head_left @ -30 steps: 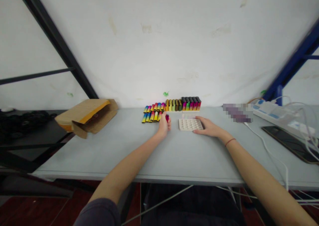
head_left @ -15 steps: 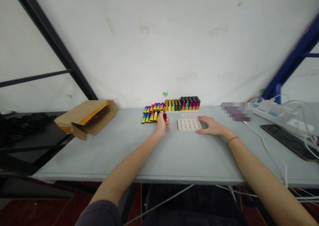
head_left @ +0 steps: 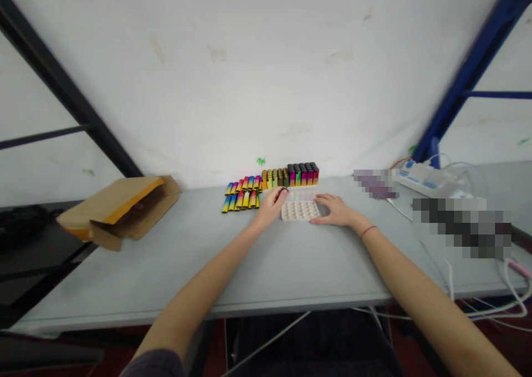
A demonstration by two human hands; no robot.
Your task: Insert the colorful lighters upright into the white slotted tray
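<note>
A small item (head_left: pixel 284 189), too small to identify, is pinched by the left hand (head_left: pixel 271 207); fingers of the right hand (head_left: pixel 334 210) are spread against the white tray (head_left: pixel 300 211). Lighters (head_left: pixel 241 194) beside the left fingers could be toppled if the pinch slips.

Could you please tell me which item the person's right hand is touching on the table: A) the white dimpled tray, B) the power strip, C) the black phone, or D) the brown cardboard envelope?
A. The right hand lies on the table with its fingers at the right edge of the white dimpled tray.
</note>
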